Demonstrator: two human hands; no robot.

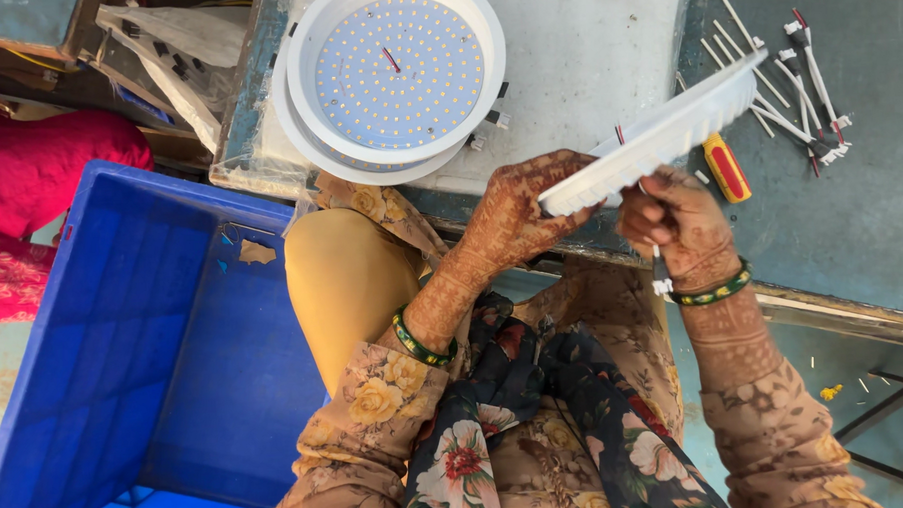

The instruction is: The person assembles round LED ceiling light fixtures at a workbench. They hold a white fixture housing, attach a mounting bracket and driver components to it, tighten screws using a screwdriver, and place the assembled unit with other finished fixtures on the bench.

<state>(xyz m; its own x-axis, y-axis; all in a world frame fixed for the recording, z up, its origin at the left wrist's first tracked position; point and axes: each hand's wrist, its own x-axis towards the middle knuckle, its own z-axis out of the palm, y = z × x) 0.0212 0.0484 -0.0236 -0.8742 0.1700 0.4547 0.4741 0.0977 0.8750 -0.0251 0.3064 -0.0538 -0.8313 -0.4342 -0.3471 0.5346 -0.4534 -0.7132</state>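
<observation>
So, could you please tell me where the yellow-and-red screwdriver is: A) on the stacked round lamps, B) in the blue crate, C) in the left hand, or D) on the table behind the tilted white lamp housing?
D: the screwdriver lies on the table, partly hidden by the lamp housing.

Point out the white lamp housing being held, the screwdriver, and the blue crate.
lamp housing (658, 137), head view, on its ribbed white rim.
screwdriver (727, 168), head view, on its red and yellow handle.
blue crate (124, 326), head view, on its bare inner wall.
</observation>
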